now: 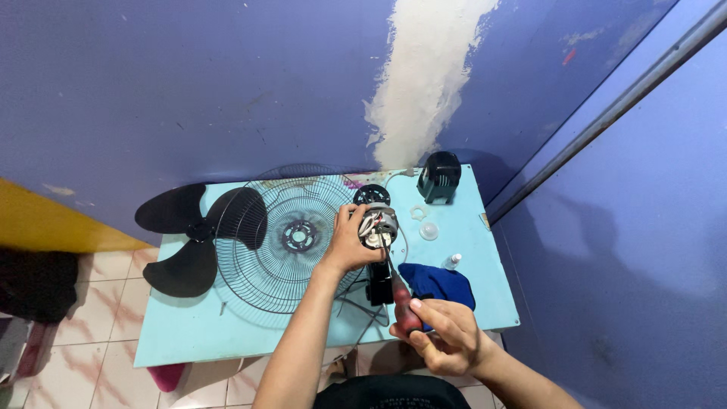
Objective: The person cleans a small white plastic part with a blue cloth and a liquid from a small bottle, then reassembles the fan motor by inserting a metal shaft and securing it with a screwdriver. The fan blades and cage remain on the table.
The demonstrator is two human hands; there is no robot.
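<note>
Fan motor (pixel 376 226) sits over the light-blue table (pixel 227 333), right of the black blade (pixel 189 238) and wire grille (pixel 291 242); I see left hand (pixel 350 242) clamped around it, right hand (pixel 447 333) fisted on red-handled screwdriver (pixel 400 295).

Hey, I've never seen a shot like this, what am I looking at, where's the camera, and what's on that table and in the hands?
There is no machine here: a person works with two bare hands, and the single camera sits on their head, looking down. The left hand grips a small fan motor. The right hand holds a screwdriver with a dark red handle, its tip at the motor. Below is a light blue table against a purple wall. On it lie a black fan blade, a round wire grille, a dark housing, a blue cloth, a small bottle and a clear cap.
</note>
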